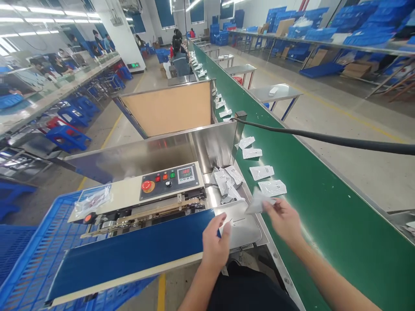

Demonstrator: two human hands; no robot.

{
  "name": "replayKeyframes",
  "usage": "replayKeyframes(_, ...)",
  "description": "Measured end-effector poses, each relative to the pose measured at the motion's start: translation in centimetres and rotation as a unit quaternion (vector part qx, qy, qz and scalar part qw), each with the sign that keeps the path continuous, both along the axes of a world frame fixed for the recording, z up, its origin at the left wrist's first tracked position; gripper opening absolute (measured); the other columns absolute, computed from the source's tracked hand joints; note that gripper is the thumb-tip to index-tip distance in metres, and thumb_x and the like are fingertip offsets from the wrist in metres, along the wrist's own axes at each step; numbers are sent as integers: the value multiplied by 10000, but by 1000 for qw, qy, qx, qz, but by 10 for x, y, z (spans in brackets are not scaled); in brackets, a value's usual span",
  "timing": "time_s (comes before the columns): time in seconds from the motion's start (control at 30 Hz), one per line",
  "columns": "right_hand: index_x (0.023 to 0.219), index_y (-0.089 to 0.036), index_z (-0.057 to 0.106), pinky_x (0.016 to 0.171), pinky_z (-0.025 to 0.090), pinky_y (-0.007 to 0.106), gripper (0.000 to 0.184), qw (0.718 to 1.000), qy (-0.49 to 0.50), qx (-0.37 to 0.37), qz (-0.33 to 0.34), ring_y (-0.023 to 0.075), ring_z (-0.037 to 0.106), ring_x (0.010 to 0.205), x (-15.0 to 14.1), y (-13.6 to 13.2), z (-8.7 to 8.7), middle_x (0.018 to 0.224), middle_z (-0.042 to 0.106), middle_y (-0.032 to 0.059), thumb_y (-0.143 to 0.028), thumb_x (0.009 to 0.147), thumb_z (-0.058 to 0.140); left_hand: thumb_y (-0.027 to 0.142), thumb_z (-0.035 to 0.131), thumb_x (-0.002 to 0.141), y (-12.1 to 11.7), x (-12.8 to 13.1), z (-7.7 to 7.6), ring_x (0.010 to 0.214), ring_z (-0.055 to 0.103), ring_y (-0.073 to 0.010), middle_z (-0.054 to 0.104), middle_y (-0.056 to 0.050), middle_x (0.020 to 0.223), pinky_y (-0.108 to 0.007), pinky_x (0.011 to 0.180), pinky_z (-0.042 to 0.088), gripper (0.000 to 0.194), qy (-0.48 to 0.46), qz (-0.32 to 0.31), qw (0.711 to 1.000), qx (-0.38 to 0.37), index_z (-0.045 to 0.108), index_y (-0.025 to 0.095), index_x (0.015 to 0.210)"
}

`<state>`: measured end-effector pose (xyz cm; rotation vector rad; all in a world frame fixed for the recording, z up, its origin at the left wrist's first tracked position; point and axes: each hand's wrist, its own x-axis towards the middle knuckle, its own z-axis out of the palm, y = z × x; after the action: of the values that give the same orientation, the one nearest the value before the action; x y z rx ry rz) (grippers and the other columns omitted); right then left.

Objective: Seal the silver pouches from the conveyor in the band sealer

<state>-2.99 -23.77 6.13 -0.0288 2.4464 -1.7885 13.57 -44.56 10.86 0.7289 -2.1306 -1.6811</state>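
Right hand [285,219]: thumb and fingers closed on one end of a white pouch [258,202], probably so the rest hangs free. Pouch is motion-blurred, at the inner edge of the green belt [327,216]. Left hand [215,246]: half open, thumb apart from curled fingers, I see nothing in it. It's over the steel plate [244,229] by the blue belt [139,250], likely kept near the pouch. Loose pouches [227,181] heaped behind the plate, within easy reach I'd say.
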Motion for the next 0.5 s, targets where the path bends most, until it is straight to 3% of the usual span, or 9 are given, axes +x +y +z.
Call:
replayKeyframes(0.07,925,-212,758,765,593,364,526,996,-15,-23,83,254,697,775,30,-31,19,800,750,71,-727,813,767,531,690,982,8,-20,0,1219,725,-365,770,-180,1354,-446,1068,556,504,22,-35,999,1,790,196,1346)
replayKeyframes(0.17,974,-209,803,805,611,378,571,984,-68,-86,140,272,721,833,59,-64,28,832,767,82,-747,784,805,567,598,1029,7,-26,-6,1028,748,-317,826,-148,1140,-372,937,569,483,32,-33,999,15,843,183,1189)
replayKeyframes(0.3,1110,-200,837,844,616,400,678,965,-137,-160,153,280,739,907,71,-79,16,972,803,104,-801,805,754,666,612,985,-7,-11,-21,758,664,-239,771,-92,820,-299,701,513,559,8,51,995,80,832,155,930)
replayKeyframes(0.43,874,-199,848,726,567,337,550,969,-114,-105,190,236,687,767,69,-86,1,832,784,72,-739,812,766,659,680,933,-16,-5,-34,716,603,-208,719,-70,752,-282,670,467,530,15,66,992,107,811,158,823)
replayKeyframes(0.5,792,-193,818,634,518,309,504,976,-126,-86,153,212,644,681,65,-93,-3,730,741,51,-695,805,772,643,759,865,-21,-10,-40,672,571,-192,671,-50,680,-276,634,445,501,7,90,983,158,772,165,716)
